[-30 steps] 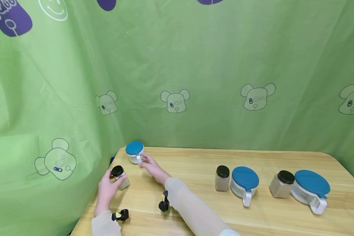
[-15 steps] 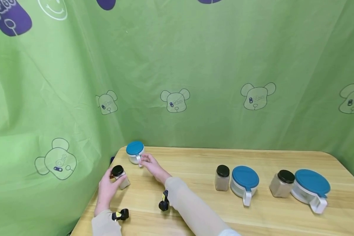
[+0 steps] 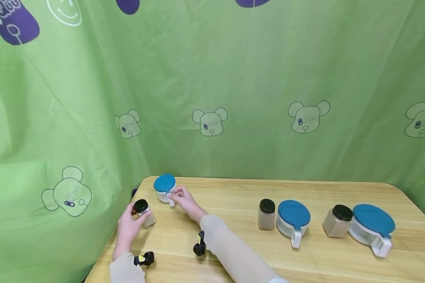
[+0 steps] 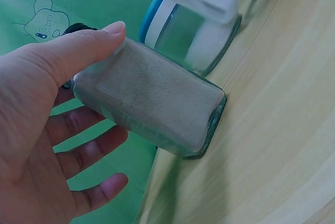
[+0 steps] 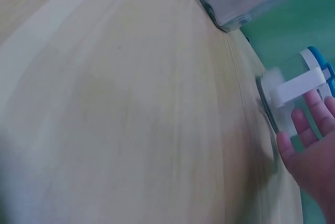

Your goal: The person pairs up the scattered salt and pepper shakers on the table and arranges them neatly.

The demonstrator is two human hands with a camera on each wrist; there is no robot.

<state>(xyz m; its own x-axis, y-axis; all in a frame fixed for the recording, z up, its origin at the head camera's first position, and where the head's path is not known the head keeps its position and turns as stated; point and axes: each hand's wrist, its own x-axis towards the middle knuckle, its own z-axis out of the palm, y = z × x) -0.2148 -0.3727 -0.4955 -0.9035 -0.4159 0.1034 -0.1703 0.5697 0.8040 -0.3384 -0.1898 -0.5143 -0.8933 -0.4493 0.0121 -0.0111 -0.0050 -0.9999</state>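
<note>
At the table's left side, my left hand holds a square glass jar with a black lid, filled with grey-brown powder. Its thumb lies on the near face, with some fingers spread behind. Just beyond stands a round glass seasoning pot with a blue lid and a white handle; white grains show inside it in the left wrist view. My right hand has its thumb and fingers at this handle and pinches it. In the right wrist view, the fingers partly pass behind the handle.
To the right on the wooden table stand another black-lidded jar beside a blue-lidded pot, then a further such jar touching or nearly touching a larger-looking pot. A green curtain hangs behind and at left.
My right hand and the blue-lidded pot have shifted slightly toward me and to the right, closer to the jar. My left hand and its jar have stayed in place.
</note>
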